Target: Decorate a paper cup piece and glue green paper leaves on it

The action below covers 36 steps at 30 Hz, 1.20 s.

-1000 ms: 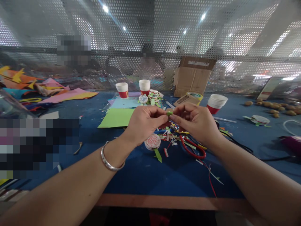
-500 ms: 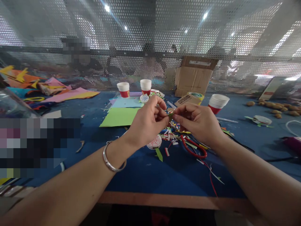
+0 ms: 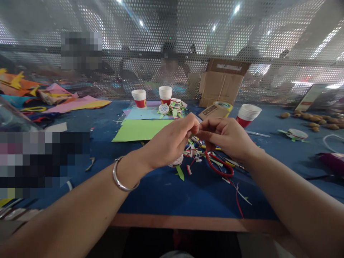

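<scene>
My left hand (image 3: 172, 143), with a silver bangle at the wrist, meets my right hand (image 3: 228, 138) above the middle of the blue table. Both have thumb and fingers pinched together, fingertips touching or nearly so. A small piece of green paper is between them, now almost wholly hidden by the fingers. Under my left hand lies a round white disc with a red pattern (image 3: 176, 162), partly covered, with a green paper strip (image 3: 180, 173) sticking out of it. Below my right hand are a red loop-shaped handle (image 3: 228, 172) and paper scraps (image 3: 191, 153).
A green sheet (image 3: 139, 130) lies left of my hands. Behind stand stacks of paper cups (image 3: 138, 98), small paper turtles (image 3: 163, 109) and a cardboard box (image 3: 221, 84). More cups (image 3: 248, 114), another turtle (image 3: 295, 134) and brown nut-like objects (image 3: 317, 120) are to the right.
My hands have drawn closer together, and my left hand has turned, its fingers curling in. The green paper piece, visible before, is now mostly covered. The view has shifted slightly.
</scene>
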{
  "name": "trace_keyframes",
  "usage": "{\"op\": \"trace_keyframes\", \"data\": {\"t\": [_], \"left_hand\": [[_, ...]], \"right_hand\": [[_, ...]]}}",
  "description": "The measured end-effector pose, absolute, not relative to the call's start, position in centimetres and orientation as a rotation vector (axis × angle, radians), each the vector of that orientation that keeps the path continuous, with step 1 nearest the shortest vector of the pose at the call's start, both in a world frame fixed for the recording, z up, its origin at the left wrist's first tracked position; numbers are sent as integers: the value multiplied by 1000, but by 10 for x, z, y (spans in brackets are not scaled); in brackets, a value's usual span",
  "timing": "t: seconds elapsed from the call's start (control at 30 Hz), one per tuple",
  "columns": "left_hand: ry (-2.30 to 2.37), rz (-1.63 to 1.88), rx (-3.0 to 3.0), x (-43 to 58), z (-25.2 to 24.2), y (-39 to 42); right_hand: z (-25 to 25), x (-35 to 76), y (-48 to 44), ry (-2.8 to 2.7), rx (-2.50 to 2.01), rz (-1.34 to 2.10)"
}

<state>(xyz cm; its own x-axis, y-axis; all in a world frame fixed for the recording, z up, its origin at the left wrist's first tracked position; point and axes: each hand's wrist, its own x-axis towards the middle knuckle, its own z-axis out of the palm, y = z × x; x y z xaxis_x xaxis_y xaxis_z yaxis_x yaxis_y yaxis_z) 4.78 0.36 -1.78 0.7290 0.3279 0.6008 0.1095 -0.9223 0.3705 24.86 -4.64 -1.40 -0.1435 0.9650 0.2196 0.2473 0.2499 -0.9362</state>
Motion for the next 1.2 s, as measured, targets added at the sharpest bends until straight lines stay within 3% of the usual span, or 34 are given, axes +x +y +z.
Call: {"op": "trace_keyframes", "data": {"t": [0.27,0.7,1.2], "left_hand": [[598,850,1851,55,-29,6],[745,772,1914,54,-26,5],[638,788,1237,54,-28,16]], "right_hand": [[-13,250,-44,-1657,-1209,862],[-12,256,-44,-1773,-1312,818],[11,306,-78,-2343,-1840,275]]}}
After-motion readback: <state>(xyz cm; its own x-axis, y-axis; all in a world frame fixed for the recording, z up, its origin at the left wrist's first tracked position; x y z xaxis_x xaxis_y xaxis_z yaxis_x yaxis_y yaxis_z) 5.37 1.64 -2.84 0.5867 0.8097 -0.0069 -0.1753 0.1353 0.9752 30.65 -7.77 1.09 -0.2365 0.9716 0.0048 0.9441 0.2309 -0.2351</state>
